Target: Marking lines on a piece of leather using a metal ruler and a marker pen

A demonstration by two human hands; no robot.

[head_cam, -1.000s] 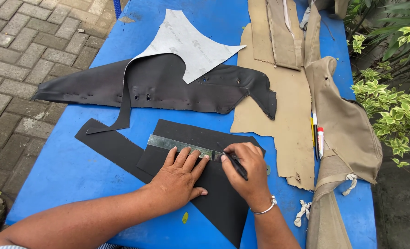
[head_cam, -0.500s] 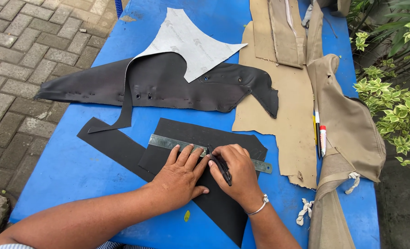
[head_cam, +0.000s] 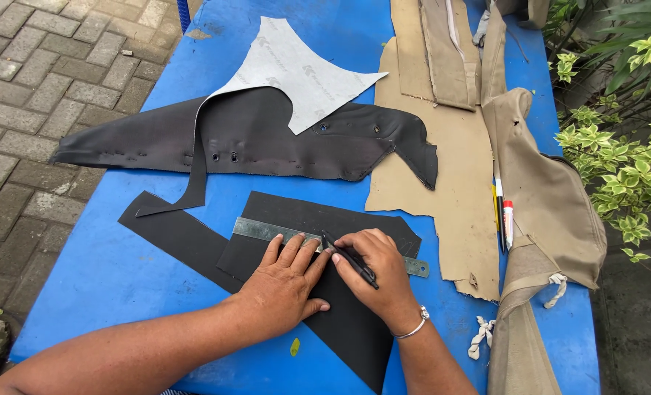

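Note:
My left hand [head_cam: 283, 281] lies flat, fingers spread, pressing a metal ruler [head_cam: 263, 230] onto a black sheet [head_cam: 303, 212] on the blue table [head_cam: 106, 271]. My right hand [head_cam: 377, 271] grips a black pen [head_cam: 349, 258] with its tip against the ruler's near edge, right beside my left fingertips. The ruler's right end [head_cam: 416, 268] sticks out past my right hand. A second black piece [head_cam: 168, 230] lies under the sheet to the left.
A large dark leather piece [head_cam: 245, 139] and a grey pattern sheet [head_cam: 296, 66] lie farther back. Tan fabric pieces [head_cam: 450, 161] and a tan cover [head_cam: 552, 190] fill the right side, with pens [head_cam: 502, 212] between them. Plants stand right, paving left.
My right hand with the pen has slid left along the ruler, from near its right end to beside my left fingers. My left hand has stayed pressed on the ruler.

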